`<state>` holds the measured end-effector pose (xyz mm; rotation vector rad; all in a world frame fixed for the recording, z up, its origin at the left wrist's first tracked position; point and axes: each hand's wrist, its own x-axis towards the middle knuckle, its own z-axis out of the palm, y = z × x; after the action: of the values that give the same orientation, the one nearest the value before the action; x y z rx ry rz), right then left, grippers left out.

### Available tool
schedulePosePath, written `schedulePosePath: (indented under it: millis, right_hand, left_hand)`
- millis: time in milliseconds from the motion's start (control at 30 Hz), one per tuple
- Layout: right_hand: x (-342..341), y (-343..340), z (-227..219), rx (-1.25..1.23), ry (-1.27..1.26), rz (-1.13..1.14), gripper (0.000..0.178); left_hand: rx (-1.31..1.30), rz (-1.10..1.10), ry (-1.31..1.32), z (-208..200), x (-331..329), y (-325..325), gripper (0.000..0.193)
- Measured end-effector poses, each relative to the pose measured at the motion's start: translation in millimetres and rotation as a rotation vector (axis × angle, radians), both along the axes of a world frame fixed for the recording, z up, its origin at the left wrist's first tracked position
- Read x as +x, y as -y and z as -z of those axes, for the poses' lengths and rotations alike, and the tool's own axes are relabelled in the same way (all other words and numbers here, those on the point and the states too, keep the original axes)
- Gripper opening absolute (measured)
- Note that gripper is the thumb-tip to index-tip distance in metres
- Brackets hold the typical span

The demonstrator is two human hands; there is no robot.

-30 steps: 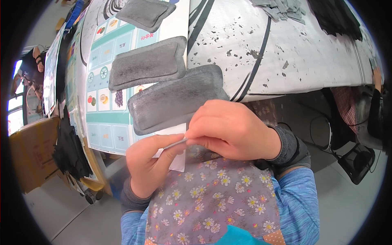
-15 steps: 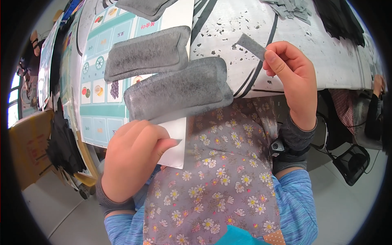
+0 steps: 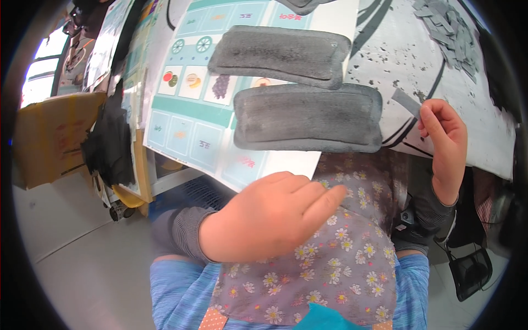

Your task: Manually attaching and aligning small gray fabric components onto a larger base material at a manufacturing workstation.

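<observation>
A short grey strip (image 3: 406, 102) sticks out from the pinched thumb and fingers of my right hand (image 3: 444, 146), just over the table's near edge. In front of my apron is my left hand (image 3: 269, 217), back upward with fingers curled; their tips are hidden, so whatever they may hold does not show. Beyond it, a grey fuzzy rectangular pad (image 3: 308, 118) with rounded corners lies across the printed sheet (image 3: 192, 124). A similar grey pad (image 3: 280, 54) rests behind that one, and part of a third pad (image 3: 301, 4) shows at the top.
Many loose grey strips (image 3: 448, 41) are heaped at the far right of the white-covered table (image 3: 379, 66), which has dark crumbs and black stripes. Left of the table are black sheets (image 3: 113, 137) and a cardboard box (image 3: 52, 137). A dark chair (image 3: 470, 269) stands at lower right.
My left hand has moved right, away from the nearest pad's edge, and turned its back upward. My right hand still pinches the strip. The view has shifted, so the table appears further right.
</observation>
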<state>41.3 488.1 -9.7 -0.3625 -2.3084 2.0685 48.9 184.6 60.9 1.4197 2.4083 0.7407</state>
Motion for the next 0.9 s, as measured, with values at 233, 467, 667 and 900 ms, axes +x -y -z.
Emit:
schedulePosePath:
  millis: [233,467,667,900]
  right_hand:
    - [3,4,-4,-0.048,0.091,-0.133,0.01]
    - [2,2,-4,0.163,0.183,-0.308,0.014]
    - [-6,17,-4,0.114,0.166,-0.333,0.017]
    - [-8,20,0,0.173,0.139,-0.324,0.016]
  left_hand:
    - [-0.043,0.027,-0.056,3,-13,-12,0.019]
    - [-0.044,0.003,-0.166,14,-23,-25,0.022]
    - [-0.065,0.063,-0.174,19,-25,-40,0.023]
    - [-0.06,-0.012,-0.205,27,-28,-45,0.022]
